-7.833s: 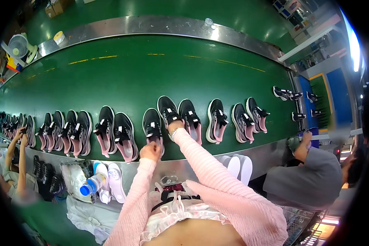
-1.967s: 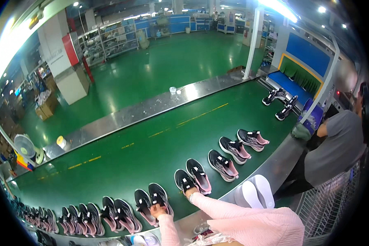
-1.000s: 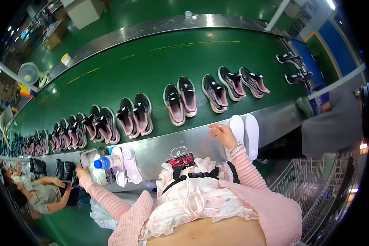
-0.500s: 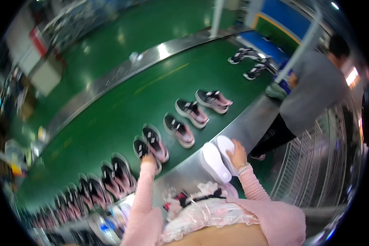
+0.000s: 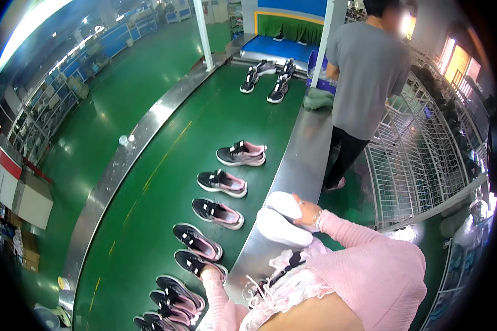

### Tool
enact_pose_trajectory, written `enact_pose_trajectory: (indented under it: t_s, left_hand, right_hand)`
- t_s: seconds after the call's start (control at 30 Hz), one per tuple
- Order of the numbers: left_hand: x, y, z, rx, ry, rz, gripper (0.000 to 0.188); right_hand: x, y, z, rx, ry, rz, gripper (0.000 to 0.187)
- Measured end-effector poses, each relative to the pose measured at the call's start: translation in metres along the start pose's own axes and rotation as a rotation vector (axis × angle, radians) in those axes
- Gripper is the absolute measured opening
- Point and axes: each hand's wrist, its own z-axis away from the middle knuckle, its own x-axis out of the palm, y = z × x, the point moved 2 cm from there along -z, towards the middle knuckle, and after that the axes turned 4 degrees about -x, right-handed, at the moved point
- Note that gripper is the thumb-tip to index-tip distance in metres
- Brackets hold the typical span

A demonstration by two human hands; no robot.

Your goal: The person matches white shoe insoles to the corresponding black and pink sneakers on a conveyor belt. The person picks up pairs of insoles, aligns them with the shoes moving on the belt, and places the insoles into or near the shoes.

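My left hand [image 5: 209, 271] reaches down to a black sneaker with pink lining [image 5: 189, 261] on the green belt. Its fingers are bent into the shoe's opening at the heel end and partly hidden. Two smooth white shoe-shaped pieces [image 5: 284, 229] lie side by side at the metal edge in front of me; I cannot tell whether they are soles or whole shoes turned over. My right hand [image 5: 308, 213], with a beaded bracelet at the wrist, grips the farther piece from its right side. More black and pink sneakers [image 5: 232, 183] stand spaced along the belt.
The metal ledge [image 5: 298, 160] borders the green belt [image 5: 149, 220]. Black and white sneakers [image 5: 264, 77] stand by a blue-floored opening [image 5: 287, 48] at the far end. A person in grey [image 5: 364, 77] stands at the right, beside white wire racks [image 5: 414, 160].
My view has turned right and lifted, so the belt runs more straight ahead. My left hand stays at the same sneaker, and my right hand stays on the white pieces.
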Motion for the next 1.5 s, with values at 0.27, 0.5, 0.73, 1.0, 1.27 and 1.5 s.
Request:
enact_pose_trajectory:
  t_s: [0.27,0.5,0.73,1.0,1.27,1.5]
  left_hand:
    - [0.029,-0.011,-0.039,-0.038,-0.281,0.079,0.047]
    - [0.008,0.000,-0.017,-0.216,0.299,0.493,0.030]
    - [0.026,-0.003,-0.008,-0.132,0.518,3.167,0.029]
    - [0.021,-0.028,0.005,-0.206,0.778,3.042,0.042]
    - [0.028,-0.013,0.004,-0.289,1.022,3.036,0.025]
    - [0.026,-0.009,0.011,-0.304,1.012,3.081,0.025]
  right_hand:
    - [0.001,0.001,0.005,0.069,0.019,0.236,0.089]
    - [-0.019,-0.004,0.041,0.072,0.253,0.168,0.069]
    - [0.005,-0.054,0.021,-0.168,-0.033,-0.688,0.033]
    - [0.091,-0.166,-0.042,-0.070,-0.610,-0.909,0.022]
    - [0.150,-0.211,-0.098,-0.069,-0.840,-0.954,0.025]
    - [0.159,-0.241,-0.126,-0.143,-0.648,-0.719,0.028]
